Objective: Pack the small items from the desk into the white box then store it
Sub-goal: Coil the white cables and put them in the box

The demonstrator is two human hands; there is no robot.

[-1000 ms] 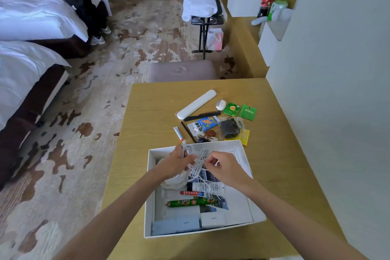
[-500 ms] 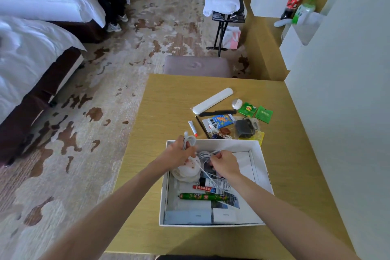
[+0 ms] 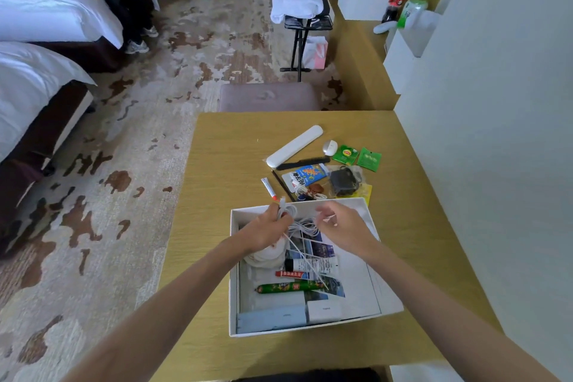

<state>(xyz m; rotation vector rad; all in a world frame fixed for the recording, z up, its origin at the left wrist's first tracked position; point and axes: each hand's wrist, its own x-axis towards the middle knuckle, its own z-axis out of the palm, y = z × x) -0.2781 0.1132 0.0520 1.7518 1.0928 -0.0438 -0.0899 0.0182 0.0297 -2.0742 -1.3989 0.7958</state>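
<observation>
Listing from largest to smallest, your wooden desk [image 3: 235, 164] comes first, set against the pale wall on your right.

White box [image 3: 233, 273]: open, on the near half of the desk, directly under your hands. Inside it: printed sheets lining the floor, a pale blue carton [image 3: 273, 318] and a small white carton [image 3: 324, 311] along the near wall, a green sausage stick [image 3: 288, 287], a thin red sachet [image 3: 290, 273], a white tube with a black cap [image 3: 311, 265], and a stack of round white pads [image 3: 268, 256] in the far left corner.

Left hand [image 3: 268, 231]: your fingers are closed round a gathered bunch of white cable [image 3: 305, 226] above the box's far left corner; loose loops trail down into the box.

Right hand [image 3: 344, 226]: your fingers are curled and pinch a short white end, seemingly of the same cable, above the far side of the box.

Unpacked, just beyond the box: long white case [image 3: 294, 146], black comb [image 3: 302, 162], blue snack packet [image 3: 310, 174], dark pouch in clear wrap [image 3: 344, 181], two green tea sachets [image 3: 356, 156], white mouse-shaped item [image 3: 329, 147], pencil [image 3: 282, 184], small white tube with red tip [image 3: 268, 187].
</observation>
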